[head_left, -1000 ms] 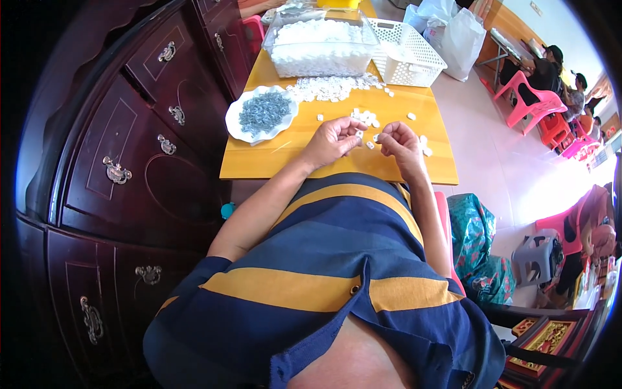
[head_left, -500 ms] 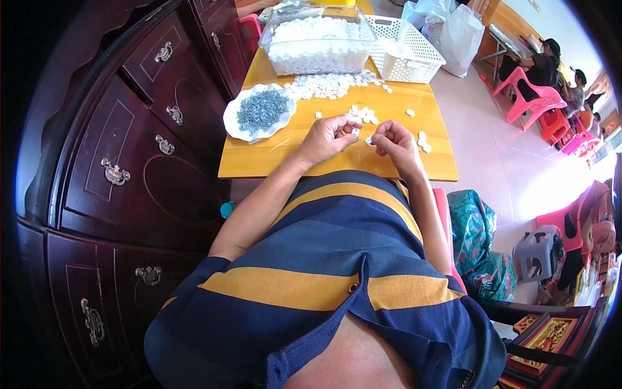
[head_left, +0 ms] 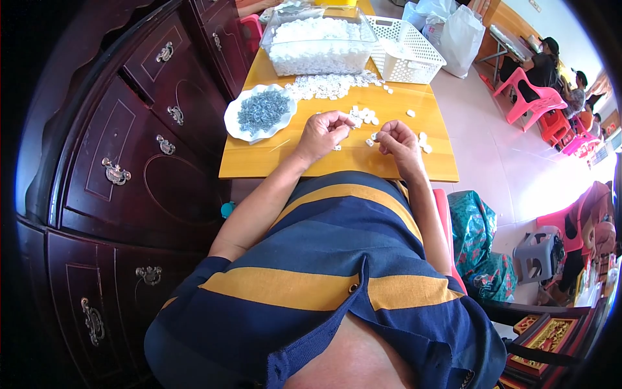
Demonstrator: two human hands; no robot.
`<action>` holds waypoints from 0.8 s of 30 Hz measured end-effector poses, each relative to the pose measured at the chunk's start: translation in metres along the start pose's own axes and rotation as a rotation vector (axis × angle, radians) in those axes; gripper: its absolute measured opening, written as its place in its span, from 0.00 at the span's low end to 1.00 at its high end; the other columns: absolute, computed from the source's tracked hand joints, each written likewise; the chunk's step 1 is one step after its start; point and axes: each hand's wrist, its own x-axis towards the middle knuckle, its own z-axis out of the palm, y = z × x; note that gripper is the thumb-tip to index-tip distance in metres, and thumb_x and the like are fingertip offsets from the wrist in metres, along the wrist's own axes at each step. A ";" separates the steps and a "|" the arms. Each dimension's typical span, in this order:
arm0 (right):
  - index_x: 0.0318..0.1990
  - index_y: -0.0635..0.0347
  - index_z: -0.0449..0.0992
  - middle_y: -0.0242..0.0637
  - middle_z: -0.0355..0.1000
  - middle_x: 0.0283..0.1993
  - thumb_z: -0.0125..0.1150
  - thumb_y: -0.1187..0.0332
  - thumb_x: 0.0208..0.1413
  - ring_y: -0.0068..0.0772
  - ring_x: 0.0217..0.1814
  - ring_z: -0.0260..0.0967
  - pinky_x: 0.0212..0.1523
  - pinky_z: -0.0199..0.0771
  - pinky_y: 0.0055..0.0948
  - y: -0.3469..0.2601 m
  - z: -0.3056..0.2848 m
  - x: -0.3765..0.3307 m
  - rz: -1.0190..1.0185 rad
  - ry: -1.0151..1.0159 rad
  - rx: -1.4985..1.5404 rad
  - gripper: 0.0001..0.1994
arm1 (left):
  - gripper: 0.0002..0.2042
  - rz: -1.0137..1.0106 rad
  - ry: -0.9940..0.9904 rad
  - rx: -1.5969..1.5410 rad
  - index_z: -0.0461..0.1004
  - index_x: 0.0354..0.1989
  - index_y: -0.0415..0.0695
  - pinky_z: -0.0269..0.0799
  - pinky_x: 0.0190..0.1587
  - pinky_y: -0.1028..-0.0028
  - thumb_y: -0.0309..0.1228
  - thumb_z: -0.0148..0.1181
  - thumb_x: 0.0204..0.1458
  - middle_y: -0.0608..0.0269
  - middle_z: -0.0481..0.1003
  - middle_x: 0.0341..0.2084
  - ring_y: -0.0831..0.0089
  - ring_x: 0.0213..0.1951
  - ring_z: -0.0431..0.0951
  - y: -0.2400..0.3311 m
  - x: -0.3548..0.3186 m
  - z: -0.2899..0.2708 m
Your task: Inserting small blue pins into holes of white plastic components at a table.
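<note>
My left hand (head_left: pixel 324 136) is over the wooden table (head_left: pixel 259 163), thumb and fingers closed together beside a small cluster of white plastic pieces (head_left: pixel 366 116). Whether it grips one of them is hard to make out. A lone white piece (head_left: pixel 337 148) lies by its palm. My right hand (head_left: pixel 400 141) is pinched, with a small white piece (head_left: pixel 374 136) at its fingertips. Another small piece (head_left: pixel 370 142) is just beside those fingers. To the left stands a scalloped white plate (head_left: pixel 232 122) heaped with small blue-grey clear parts (head_left: pixel 262 110).
A clear bin (head_left: pixel 317 63) full of white pieces stands at the table's far side, loose pieces (head_left: pixel 330 85) spilled before it. Beside it is a white perforated basket (head_left: pixel 414 70). Dark wooden cabinets (head_left: pixel 129 142) line the left. People sit by pink chairs (head_left: pixel 528 97) at far right.
My left hand has moved slightly forward toward the cluster, and a white piece now shows on the table by its palm. My right hand has barely shifted.
</note>
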 end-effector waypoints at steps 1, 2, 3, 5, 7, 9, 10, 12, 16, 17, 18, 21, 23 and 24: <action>0.36 0.58 0.74 0.25 0.73 0.28 0.63 0.72 0.58 0.13 0.27 0.67 0.31 0.66 0.15 -0.001 0.001 0.000 0.001 0.008 0.019 0.04 | 0.07 0.000 0.001 0.000 0.80 0.41 0.40 0.68 0.29 0.83 0.22 0.58 0.55 0.72 0.76 0.24 0.88 0.25 0.70 -0.003 0.001 0.000; 0.36 0.58 0.74 0.25 0.73 0.28 0.63 0.72 0.58 0.13 0.27 0.67 0.31 0.66 0.15 0.000 0.001 0.000 0.001 0.008 0.019 0.04 | 0.06 -0.005 0.012 -0.019 0.80 0.40 0.40 0.69 0.30 0.82 0.24 0.59 0.56 0.71 0.77 0.24 0.87 0.26 0.71 -0.002 0.002 0.001; 0.36 0.57 0.74 0.25 0.73 0.28 0.63 0.72 0.58 0.13 0.27 0.67 0.31 0.66 0.15 0.000 0.000 0.000 0.001 0.010 0.024 0.03 | 0.06 -0.010 0.022 -0.038 0.80 0.40 0.39 0.70 0.30 0.82 0.25 0.59 0.58 0.71 0.77 0.25 0.87 0.26 0.72 -0.002 0.003 0.002; 0.36 0.57 0.74 0.25 0.73 0.28 0.63 0.72 0.58 0.13 0.27 0.67 0.31 0.66 0.15 0.001 -0.001 0.001 0.002 0.011 0.028 0.03 | 0.06 -0.078 0.005 -0.077 0.80 0.39 0.39 0.70 0.30 0.81 0.27 0.61 0.58 0.70 0.78 0.25 0.86 0.25 0.72 0.003 0.001 0.001; 0.36 0.57 0.74 0.25 0.73 0.28 0.63 0.72 0.58 0.13 0.27 0.67 0.31 0.66 0.15 0.001 -0.001 0.001 0.005 0.007 0.033 0.03 | 0.07 -0.147 -0.012 -0.115 0.81 0.39 0.39 0.71 0.29 0.80 0.29 0.62 0.58 0.69 0.78 0.25 0.86 0.25 0.73 0.005 0.001 0.001; 0.36 0.57 0.74 0.25 0.73 0.28 0.63 0.72 0.58 0.13 0.27 0.67 0.31 0.66 0.15 0.001 0.000 0.001 0.006 0.004 0.032 0.03 | 0.07 -0.087 -0.014 0.098 0.81 0.37 0.39 0.72 0.28 0.79 0.31 0.63 0.58 0.67 0.79 0.25 0.85 0.23 0.74 0.001 0.001 0.001; 0.36 0.57 0.74 0.25 0.73 0.28 0.63 0.72 0.58 0.13 0.27 0.67 0.31 0.66 0.15 0.000 0.000 0.001 0.006 0.003 0.032 0.03 | 0.07 -0.087 -0.013 0.098 0.81 0.37 0.39 0.72 0.28 0.79 0.31 0.63 0.58 0.67 0.79 0.25 0.85 0.23 0.74 -0.002 0.001 0.000; 0.36 0.57 0.74 0.25 0.73 0.28 0.63 0.72 0.58 0.13 0.27 0.67 0.31 0.66 0.15 -0.001 0.001 0.000 0.006 0.009 0.022 0.03 | 0.08 0.136 0.016 0.311 0.81 0.36 0.39 0.72 0.26 0.78 0.32 0.63 0.58 0.66 0.79 0.24 0.84 0.22 0.74 -0.008 0.002 -0.001; 0.37 0.58 0.74 0.25 0.73 0.28 0.63 0.72 0.58 0.13 0.27 0.67 0.31 0.66 0.15 0.000 0.000 -0.001 0.009 0.023 0.032 0.03 | 0.07 -0.142 -0.054 0.154 0.80 0.37 0.39 0.71 0.27 0.78 0.30 0.63 0.58 0.68 0.78 0.24 0.83 0.23 0.74 -0.006 0.003 0.001; 0.37 0.58 0.74 0.25 0.73 0.28 0.63 0.72 0.58 0.13 0.27 0.67 0.31 0.66 0.15 0.000 0.000 0.000 0.009 0.021 0.031 0.03 | 0.06 -0.131 -0.020 0.108 0.80 0.38 0.39 0.71 0.26 0.79 0.28 0.63 0.57 0.68 0.78 0.24 0.83 0.23 0.74 -0.006 0.002 0.002; 0.37 0.58 0.74 0.24 0.73 0.28 0.63 0.72 0.58 0.13 0.27 0.67 0.31 0.66 0.15 0.001 0.000 0.000 0.010 0.018 0.026 0.03 | 0.06 -0.120 0.013 0.062 0.79 0.39 0.39 0.71 0.26 0.79 0.27 0.63 0.57 0.68 0.77 0.23 0.83 0.23 0.74 -0.006 0.002 0.003; 0.37 0.58 0.74 0.24 0.73 0.28 0.63 0.72 0.58 0.13 0.27 0.67 0.31 0.66 0.15 0.001 0.000 0.000 0.009 0.009 0.023 0.03 | 0.07 -0.066 0.026 0.042 0.78 0.41 0.39 0.71 0.26 0.80 0.24 0.63 0.55 0.70 0.76 0.23 0.85 0.23 0.73 -0.013 0.004 0.000; 0.36 0.58 0.74 0.24 0.73 0.27 0.63 0.72 0.58 0.13 0.27 0.67 0.31 0.66 0.15 0.000 0.001 -0.001 0.006 0.006 0.024 0.03 | 0.07 -0.080 0.013 0.009 0.78 0.41 0.39 0.72 0.26 0.80 0.23 0.63 0.54 0.71 0.75 0.23 0.86 0.23 0.72 -0.014 0.004 -0.002; 0.36 0.58 0.74 0.25 0.73 0.28 0.63 0.72 0.58 0.13 0.28 0.67 0.32 0.67 0.15 0.000 0.001 -0.001 0.008 -0.001 0.020 0.03 | 0.07 -0.094 0.000 -0.023 0.78 0.41 0.38 0.72 0.26 0.80 0.23 0.63 0.54 0.71 0.75 0.23 0.87 0.23 0.72 -0.013 0.004 -0.002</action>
